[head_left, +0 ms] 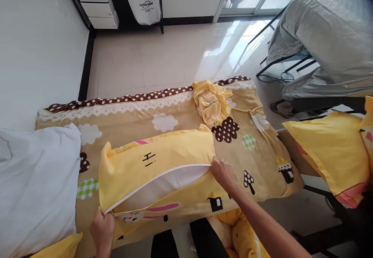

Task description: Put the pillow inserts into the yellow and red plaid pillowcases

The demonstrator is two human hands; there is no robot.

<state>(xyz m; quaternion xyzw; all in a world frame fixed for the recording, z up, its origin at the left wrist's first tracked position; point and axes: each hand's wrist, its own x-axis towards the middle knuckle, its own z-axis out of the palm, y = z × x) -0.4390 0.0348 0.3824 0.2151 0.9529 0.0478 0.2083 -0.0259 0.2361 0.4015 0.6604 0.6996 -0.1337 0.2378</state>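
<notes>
A yellow pillowcase [171, 149] with "Hi" printed on it lies across the bed, a white pillow [169, 184] showing through its long zipped opening. My left hand [102, 227] is closed on the near left corner of the pillowcase, at one end of the opening. At the other end, my right hand [222, 171] grips the right edge of the pillowcase. Between the hands the opening's edge is drawn out long, with a gap below it. A rabbit print shows on the lower flap.
The bed has a tan patterned blanket [131, 122]. A crumpled yellow cloth [212, 102] lies beyond the pillowcase, and white pillows [37, 184] are at the left. Yellow cushions [332, 149] stand at the right, near plastic-covered furniture [320, 32]. A person's shoe [282, 108] shows there.
</notes>
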